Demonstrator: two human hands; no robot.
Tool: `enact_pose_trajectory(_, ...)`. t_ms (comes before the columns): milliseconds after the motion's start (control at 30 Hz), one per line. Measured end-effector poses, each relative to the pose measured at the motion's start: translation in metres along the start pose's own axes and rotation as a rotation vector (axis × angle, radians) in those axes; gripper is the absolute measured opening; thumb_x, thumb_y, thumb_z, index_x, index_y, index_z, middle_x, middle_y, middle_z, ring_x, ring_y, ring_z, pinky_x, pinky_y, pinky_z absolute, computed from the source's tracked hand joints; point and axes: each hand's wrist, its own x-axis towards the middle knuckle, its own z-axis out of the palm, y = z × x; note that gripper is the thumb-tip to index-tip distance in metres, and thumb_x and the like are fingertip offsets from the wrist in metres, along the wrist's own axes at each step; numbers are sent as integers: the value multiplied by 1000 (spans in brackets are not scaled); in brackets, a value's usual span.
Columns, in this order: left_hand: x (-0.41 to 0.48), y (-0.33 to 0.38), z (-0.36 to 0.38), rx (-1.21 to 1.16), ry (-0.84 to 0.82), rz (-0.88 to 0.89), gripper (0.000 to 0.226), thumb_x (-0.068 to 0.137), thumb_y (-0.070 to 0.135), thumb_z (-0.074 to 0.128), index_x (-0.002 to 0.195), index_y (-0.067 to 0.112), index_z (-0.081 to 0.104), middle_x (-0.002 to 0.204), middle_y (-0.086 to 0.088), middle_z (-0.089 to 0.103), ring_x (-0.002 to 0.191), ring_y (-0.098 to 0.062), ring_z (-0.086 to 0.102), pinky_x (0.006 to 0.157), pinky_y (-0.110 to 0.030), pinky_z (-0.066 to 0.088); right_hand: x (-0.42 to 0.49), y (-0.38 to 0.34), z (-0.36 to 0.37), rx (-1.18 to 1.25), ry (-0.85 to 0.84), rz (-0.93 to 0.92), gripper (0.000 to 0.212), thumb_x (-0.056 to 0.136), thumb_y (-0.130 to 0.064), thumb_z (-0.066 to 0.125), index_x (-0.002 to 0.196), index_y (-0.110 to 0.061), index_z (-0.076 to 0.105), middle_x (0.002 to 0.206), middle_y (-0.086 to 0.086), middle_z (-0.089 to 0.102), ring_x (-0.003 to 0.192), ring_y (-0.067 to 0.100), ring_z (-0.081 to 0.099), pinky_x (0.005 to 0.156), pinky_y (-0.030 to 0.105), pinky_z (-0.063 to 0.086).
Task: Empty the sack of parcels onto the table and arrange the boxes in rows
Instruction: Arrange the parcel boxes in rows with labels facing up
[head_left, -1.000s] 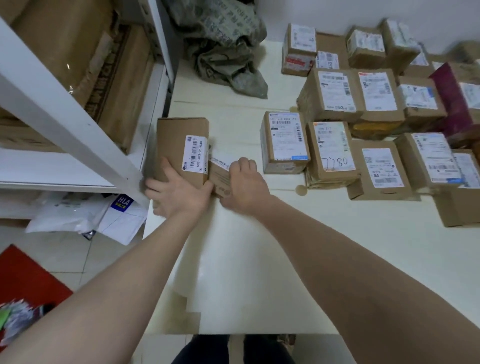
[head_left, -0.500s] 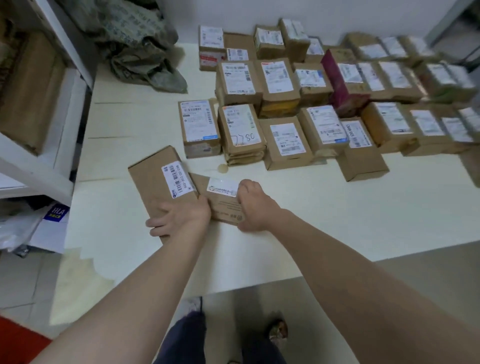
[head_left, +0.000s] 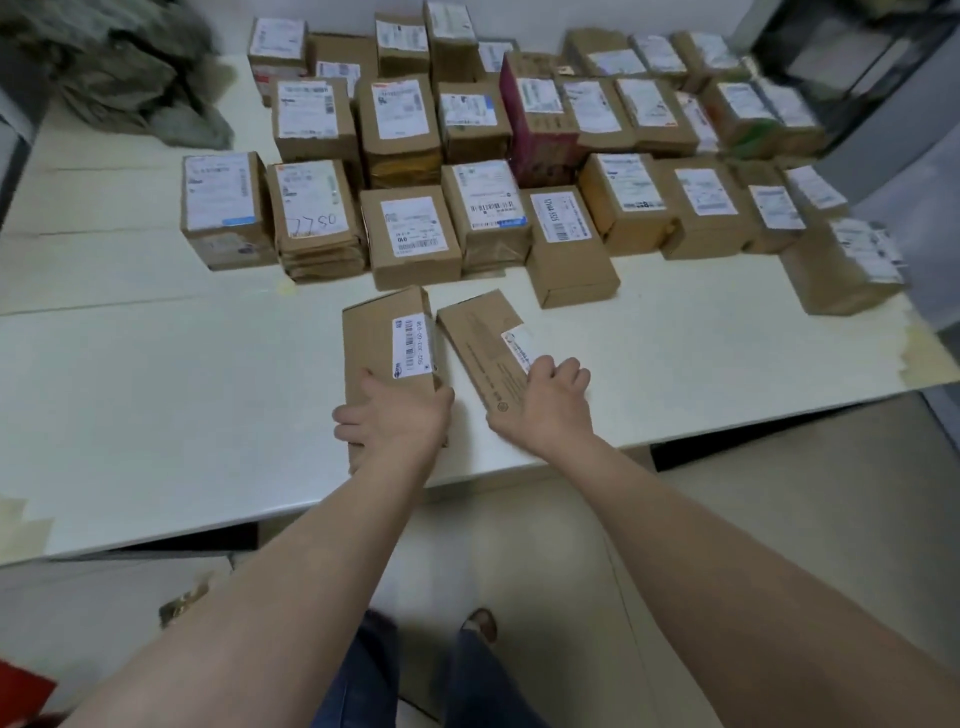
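Two brown cardboard boxes lie side by side near the front edge of the cream table (head_left: 156, 389). My left hand (head_left: 395, 421) grips the near end of the larger box (head_left: 384, 343), which bears a white barcode label. My right hand (head_left: 545, 405) holds the near end of the slimmer flat box (head_left: 483, 338), angled a little to the left. Behind them, several labelled brown parcels (head_left: 410, 234) stand in rows across the back of the table. The crumpled grey-green sack (head_left: 130, 78) lies at the far left corner.
A magenta box (head_left: 540, 140) stands among the rows. The table's front edge runs just below my hands, with tiled floor and my feet (head_left: 480, 626) beneath. A dark rack (head_left: 857, 62) stands at the far right. Bare tabletop stretches to the left.
Both hands have slid the two boxes rightward along the table, from beside the white shelf to in front of the rows. The boxes now lie slightly apart, and my view has swung right.
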Motion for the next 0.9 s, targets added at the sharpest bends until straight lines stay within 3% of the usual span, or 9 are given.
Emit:
enact_pose_trajectory(133, -2, 8, -1, 11, 73, 29, 96, 67, 52, 71, 145, 24, 22, 134, -21, 31, 123, -37, 30, 97, -44, 32, 0, 4, 3, 39, 87, 20, 77, 64, -49, 72, 120, -9, 37, 123, 13, 36, 113, 30, 33, 77, 32, 37)
enact_pose_trajectory(300, 9, 6, -4, -121, -7, 71, 90, 69, 52, 69, 144, 26, 27, 134, -19, 34, 126, -37, 30, 96, -45, 36, 3, -2, 4, 94, 172, 4, 88, 60, -55, 78, 124, -12, 36, 125, 13, 37, 113, 30, 35, 91, 32, 37)
enact_pose_trajectory(467, 13, -1, -4, -81, 6, 116, 91, 63, 60, 68, 139, 26, 32, 130, -17, 37, 124, -36, 31, 99, -48, 35, 10, -1, -6, 405, 31, 126, 91, 71, -38, 84, 140, -10, 32, 133, 14, 38, 123, 31, 41, 99, 34, 40)
enact_pose_trajectory(567, 14, -3, -5, -52, 44, 75, 88, 67, 57, 69, 139, 25, 30, 131, -18, 35, 124, -36, 30, 99, -50, 37, 14, -3, -12, 539, 43, 97, 62, 79, -35, 77, 130, -15, 49, 126, 8, 43, 112, 27, 53, 93, 36, 48)
enact_pose_trajectory(667, 16, -2, -7, -36, 78, 35, 84, 70, 53, 69, 138, 25, 29, 132, -19, 33, 123, -35, 30, 97, -49, 38, 7, -8, -16, 319, 292, -91, 38, 84, -23, 70, 117, -15, 52, 117, 8, 46, 105, 27, 47, 82, 32, 46)
enact_pose_trajectory(767, 20, 0, -8, -24, 100, 22, 83, 69, 52, 69, 137, 24, 31, 132, -19, 33, 123, -35, 30, 96, -47, 37, 2, -11, -9, 108, 253, -222, 58, 81, -41, 72, 126, -14, 48, 120, 9, 43, 109, 27, 41, 86, 32, 46)
enact_pose_trajectory(900, 24, -3, -5, 30, 110, 12, 90, 67, 55, 70, 140, 27, 27, 136, -19, 31, 127, -36, 28, 97, -49, 34, -2, -14, 7, 67, 133, -308, 73, 72, -67, 68, 126, -21, 52, 128, 6, 40, 118, 27, 36, 96, 34, 39)
